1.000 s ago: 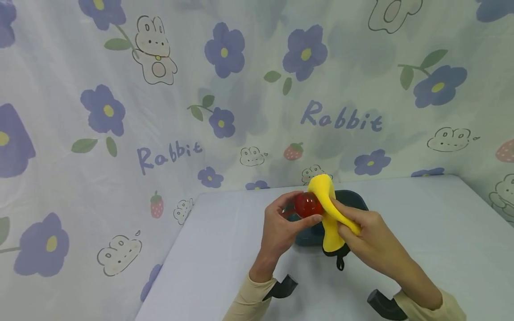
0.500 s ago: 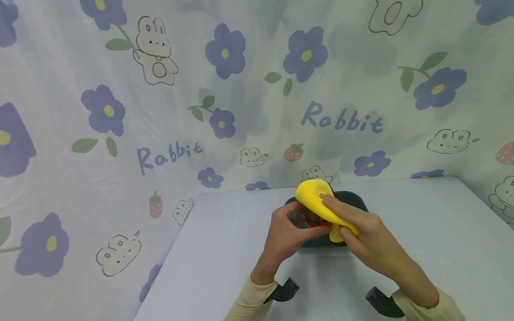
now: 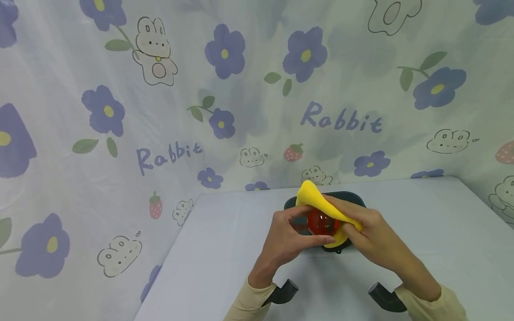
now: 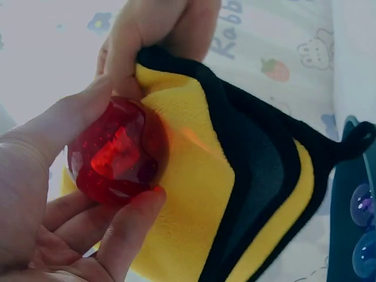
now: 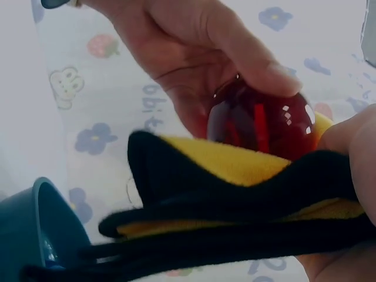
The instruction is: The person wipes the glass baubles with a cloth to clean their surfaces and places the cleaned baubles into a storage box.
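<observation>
A glossy, see-through red ball (image 3: 321,222) is held between the thumb and fingers of my left hand (image 3: 281,240). My right hand (image 3: 379,236) pinches a folded yellow cloth (image 3: 308,194) with black edging, which drapes over the top and right side of the ball. In the left wrist view the ball (image 4: 117,153) lies against the cloth's plush yellow face (image 4: 194,158), and the dark trim ends in a small loop (image 4: 357,142). From the right wrist, layered cloth folds (image 5: 247,217) cover the ball's lower part.
Behind the hands, a dark teal container (image 3: 355,198) stands on the white table (image 3: 217,249). Clear, bubble-like balls (image 4: 365,202) show inside it in the left wrist view. A curtain (image 3: 257,89) printed with flowers and rabbits hangs behind the table.
The ball has moved down and to the right. The cloth swept left across its top, nearly covering it, and now leaves its front showing again. Both hands keep their hold.
</observation>
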The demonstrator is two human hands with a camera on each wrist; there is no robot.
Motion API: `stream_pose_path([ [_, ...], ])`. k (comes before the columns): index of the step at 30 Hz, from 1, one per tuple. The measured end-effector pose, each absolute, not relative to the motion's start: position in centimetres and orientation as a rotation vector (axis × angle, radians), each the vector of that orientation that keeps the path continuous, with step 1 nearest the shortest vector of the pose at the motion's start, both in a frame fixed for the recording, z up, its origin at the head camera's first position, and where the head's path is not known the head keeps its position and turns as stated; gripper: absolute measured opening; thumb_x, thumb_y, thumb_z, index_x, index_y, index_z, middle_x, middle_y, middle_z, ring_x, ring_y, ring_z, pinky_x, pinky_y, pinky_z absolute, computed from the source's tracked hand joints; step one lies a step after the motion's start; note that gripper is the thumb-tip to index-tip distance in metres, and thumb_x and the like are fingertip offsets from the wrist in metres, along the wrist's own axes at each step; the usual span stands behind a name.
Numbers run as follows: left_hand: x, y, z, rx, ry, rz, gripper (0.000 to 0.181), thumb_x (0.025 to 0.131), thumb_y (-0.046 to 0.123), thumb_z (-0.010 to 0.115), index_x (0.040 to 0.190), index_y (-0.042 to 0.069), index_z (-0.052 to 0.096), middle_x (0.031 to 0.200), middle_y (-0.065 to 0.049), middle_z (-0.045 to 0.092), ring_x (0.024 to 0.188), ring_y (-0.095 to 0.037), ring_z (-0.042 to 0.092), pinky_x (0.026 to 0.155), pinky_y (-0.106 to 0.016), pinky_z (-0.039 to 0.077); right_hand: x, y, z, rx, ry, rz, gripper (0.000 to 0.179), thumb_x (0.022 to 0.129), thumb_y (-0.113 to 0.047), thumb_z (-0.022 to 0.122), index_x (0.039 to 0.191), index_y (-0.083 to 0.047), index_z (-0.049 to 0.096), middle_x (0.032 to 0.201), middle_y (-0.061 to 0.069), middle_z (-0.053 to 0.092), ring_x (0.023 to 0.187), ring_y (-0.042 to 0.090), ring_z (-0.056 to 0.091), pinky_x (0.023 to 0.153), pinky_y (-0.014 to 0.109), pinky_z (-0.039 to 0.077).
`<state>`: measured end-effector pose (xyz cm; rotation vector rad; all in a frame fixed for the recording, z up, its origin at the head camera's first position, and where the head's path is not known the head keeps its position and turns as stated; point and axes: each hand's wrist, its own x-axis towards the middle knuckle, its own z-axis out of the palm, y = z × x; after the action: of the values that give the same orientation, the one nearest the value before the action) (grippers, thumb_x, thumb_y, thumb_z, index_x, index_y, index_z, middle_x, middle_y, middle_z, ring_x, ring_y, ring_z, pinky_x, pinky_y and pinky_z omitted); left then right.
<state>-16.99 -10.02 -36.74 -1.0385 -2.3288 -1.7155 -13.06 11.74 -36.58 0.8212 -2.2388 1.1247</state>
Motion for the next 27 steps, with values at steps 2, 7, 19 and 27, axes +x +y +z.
stream_pose_path([
  [2, -16.9, -10.1, -36.7, -1.07, -2.309, -1.713, 0.054, 0.083, 0.034, 0.089, 0.132, 0.021, 0.071, 0.127, 0.002, 0.074, 0.112, -0.009, 0.07, 0.084, -0.028, 0.064, -13.1, 11.8, -36.7, 0.819, -2.239, 1.173, 0.067, 0.088, 0.02, 0.058, 0.149, -0.009, 0.055, 0.138, 0.018, 0.067, 0.087, 0.009, 0.061, 0.071, 0.018, 0.06],
  [7, -16.6, -10.1, -36.6, -1.09, -2.239, -1.706, 0.056, 0.084, 0.046, 0.085, 0.132, 0.021, 0.07, 0.126, 0.0, 0.075, 0.11, -0.01, 0.07, 0.082, -0.03, 0.065, -13.2, 11.8, -36.8, 0.833, -2.192, 1.289, 0.058, 0.09, 0.019, 0.057, 0.145, 0.003, 0.055, 0.125, 0.022, 0.071, 0.07, 0.005, 0.056, 0.063, 0.018, 0.057],
  [19, -16.9, -9.9, -36.6, -1.044, -1.983, -1.842, 0.059, 0.086, 0.043, 0.083, 0.134, 0.012, 0.069, 0.124, -0.013, 0.074, 0.108, -0.018, 0.072, 0.081, -0.035, 0.066, -12.7, 10.8, -37.2, 0.727, -2.26, 1.42, 0.048, 0.097, 0.008, 0.059, 0.144, 0.011, 0.052, 0.123, 0.026, 0.072, 0.072, 0.007, 0.063, 0.072, 0.017, 0.061],
  [27, -17.2, -10.0, -36.6, -0.904, -1.94, -1.964, 0.062, 0.084, 0.039, 0.087, 0.137, 0.013, 0.065, 0.129, -0.01, 0.072, 0.11, -0.02, 0.072, 0.087, -0.035, 0.064, -12.2, 10.5, -36.7, 0.667, -2.31, 1.429, 0.049, 0.098, 0.003, 0.061, 0.145, 0.011, 0.05, 0.132, 0.029, 0.068, 0.08, 0.007, 0.067, 0.075, 0.015, 0.06],
])
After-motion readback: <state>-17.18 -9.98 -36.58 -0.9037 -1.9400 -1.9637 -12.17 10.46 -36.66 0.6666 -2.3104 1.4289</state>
